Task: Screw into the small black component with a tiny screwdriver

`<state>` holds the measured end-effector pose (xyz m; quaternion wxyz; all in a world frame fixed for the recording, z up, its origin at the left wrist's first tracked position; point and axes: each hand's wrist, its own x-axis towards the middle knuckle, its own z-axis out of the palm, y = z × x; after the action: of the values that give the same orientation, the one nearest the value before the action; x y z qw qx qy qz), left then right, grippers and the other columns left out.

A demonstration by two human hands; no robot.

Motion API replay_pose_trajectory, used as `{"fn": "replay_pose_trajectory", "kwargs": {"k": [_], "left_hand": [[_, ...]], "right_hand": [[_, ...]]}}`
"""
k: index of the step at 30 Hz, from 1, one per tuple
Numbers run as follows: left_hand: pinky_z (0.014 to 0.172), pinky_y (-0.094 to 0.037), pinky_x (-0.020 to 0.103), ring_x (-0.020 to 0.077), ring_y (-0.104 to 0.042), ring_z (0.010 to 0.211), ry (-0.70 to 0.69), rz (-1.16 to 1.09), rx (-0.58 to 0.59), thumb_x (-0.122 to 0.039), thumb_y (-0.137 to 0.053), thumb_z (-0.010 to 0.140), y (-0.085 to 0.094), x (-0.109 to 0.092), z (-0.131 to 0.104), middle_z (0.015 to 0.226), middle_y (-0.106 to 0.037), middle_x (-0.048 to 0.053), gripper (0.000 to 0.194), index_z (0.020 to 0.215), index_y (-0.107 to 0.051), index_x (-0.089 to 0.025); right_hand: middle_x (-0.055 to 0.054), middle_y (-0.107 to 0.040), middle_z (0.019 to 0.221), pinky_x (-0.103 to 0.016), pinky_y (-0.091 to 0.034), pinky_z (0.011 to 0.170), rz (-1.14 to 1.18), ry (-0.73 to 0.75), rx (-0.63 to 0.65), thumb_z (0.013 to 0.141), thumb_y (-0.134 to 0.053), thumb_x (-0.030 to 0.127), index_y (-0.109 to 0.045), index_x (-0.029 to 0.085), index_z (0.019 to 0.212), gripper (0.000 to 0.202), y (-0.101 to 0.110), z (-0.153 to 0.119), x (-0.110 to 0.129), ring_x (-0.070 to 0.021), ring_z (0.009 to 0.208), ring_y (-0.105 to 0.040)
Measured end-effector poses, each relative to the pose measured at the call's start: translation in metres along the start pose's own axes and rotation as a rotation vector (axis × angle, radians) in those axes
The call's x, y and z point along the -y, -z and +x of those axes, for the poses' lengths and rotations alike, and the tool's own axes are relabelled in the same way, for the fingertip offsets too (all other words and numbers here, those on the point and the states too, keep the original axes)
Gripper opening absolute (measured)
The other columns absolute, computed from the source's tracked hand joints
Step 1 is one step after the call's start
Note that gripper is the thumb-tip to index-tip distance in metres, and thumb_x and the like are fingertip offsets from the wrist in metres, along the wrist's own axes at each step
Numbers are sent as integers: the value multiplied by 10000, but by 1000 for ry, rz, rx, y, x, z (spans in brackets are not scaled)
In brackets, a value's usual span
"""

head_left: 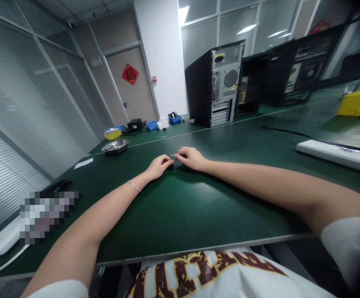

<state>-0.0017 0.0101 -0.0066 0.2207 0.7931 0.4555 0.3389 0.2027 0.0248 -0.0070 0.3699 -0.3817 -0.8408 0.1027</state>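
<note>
Over the middle of the green table (192, 211), my two hands come close together. My left hand (160, 166) is closed, thumb and fingers pressed together low on the tabletop. Something dark shows under its fingertips, but whether it is an object or shadow I cannot tell. My right hand (190, 158) is pinched too, its fingertips just beside the left ones. A tiny thin pale piece (172, 155) sticks out at the right fingertips, too small to name.
A metal bowl (116, 145) stands at the far left, near a paper slip (83, 163). Blue bins (174, 119) and a black box (135, 124) line the back. Computer towers (212, 87) stand behind. To the right lie a white power strip (335, 153) and a yellow bin (358, 101).
</note>
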Motion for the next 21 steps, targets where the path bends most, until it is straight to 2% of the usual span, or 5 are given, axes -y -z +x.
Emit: {"fn": "replay_pose_trajectory", "kwargs": {"k": [6,10,14,18,21], "left_hand": [[810,-441,324,189,-561,799,-56,229,24,-361,-580,903,1,-5,-1,804,-607,39,240,836,-714,-173],[810,-446,331,192,-568,817,-57,218,15,-392,-523,936,1,-6,-2,852,-615,52,294,939,-711,-166],[790,-453,332,185,-569,806,-30,133,-3,-480,-517,927,1,-5,-3,884,-623,58,369,929,-690,-154],[764,-470,329,175,-559,783,-16,71,36,-570,-647,810,4,-2,-4,914,-617,63,451,954,-666,-142],[789,-471,337,186,-556,833,-41,96,83,-553,-791,660,10,0,-5,953,-603,65,539,987,-654,-147]], "right_hand": [[-36,-663,844,-242,-354,652,-4,-4,4,941,-541,379,-733,182,814,303,1,0,2,-138,734,-549],[-38,-672,862,-242,-367,674,-1,8,3,940,-544,369,-730,188,824,284,0,0,1,-147,771,-566],[-41,-676,872,-248,-378,683,-11,5,8,942,-536,378,-735,189,845,291,-1,0,-1,-151,779,-574],[-41,-687,900,-246,-377,665,-43,-12,30,932,-547,381,-735,193,873,272,-1,0,-1,-156,794,-586],[-36,-692,958,-243,-373,654,-105,-10,97,887,-609,325,-731,209,927,173,1,0,2,-168,840,-605]]}}
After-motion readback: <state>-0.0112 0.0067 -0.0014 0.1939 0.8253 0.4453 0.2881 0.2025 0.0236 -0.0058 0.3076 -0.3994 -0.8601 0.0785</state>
